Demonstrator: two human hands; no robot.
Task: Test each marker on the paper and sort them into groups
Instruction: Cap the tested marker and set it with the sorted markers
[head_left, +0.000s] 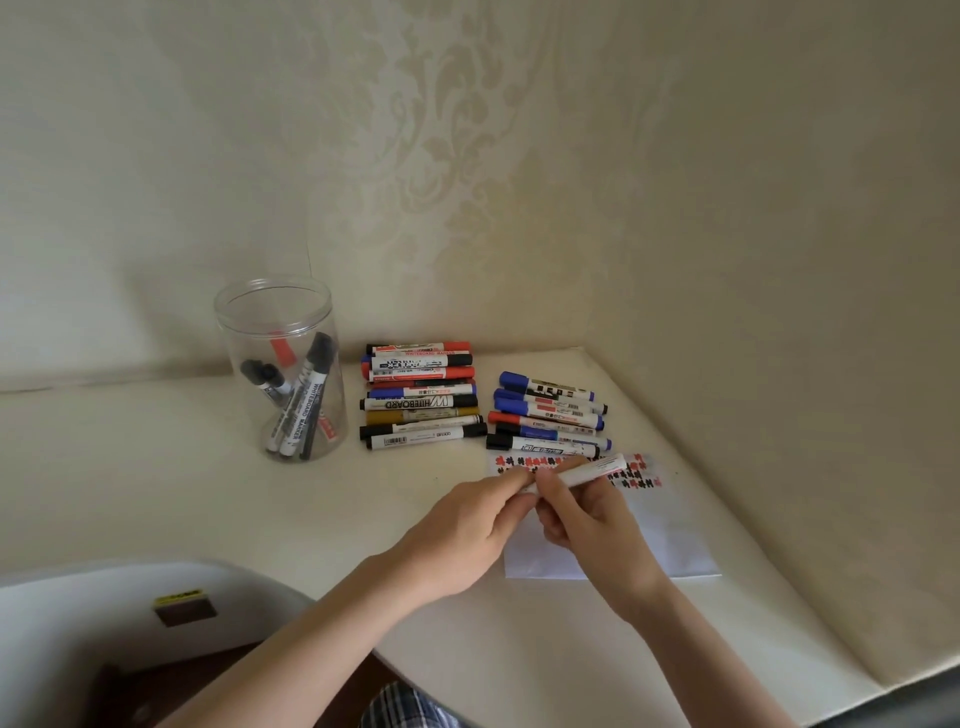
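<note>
A white-barrelled marker (587, 472) is held over the white paper (670, 535), whose top strip carries red and black scribbles. My right hand (589, 525) grips the barrel. My left hand (462, 535) pinches its left end, where the cap is hidden by my fingers. Behind the paper lie two groups of markers: a left pile (421, 395) with red, black, blue and gold ones, and a right row (550, 413) with blue, red and black caps. A clear plastic jar (283, 369) at the left holds several more markers.
The cream desk (156, 467) meets patterned wallpaper at the back and on the right. A white chair back (104, 623) with a yellow-and-brown label stands at the lower left. Checked fabric shows at the bottom edge.
</note>
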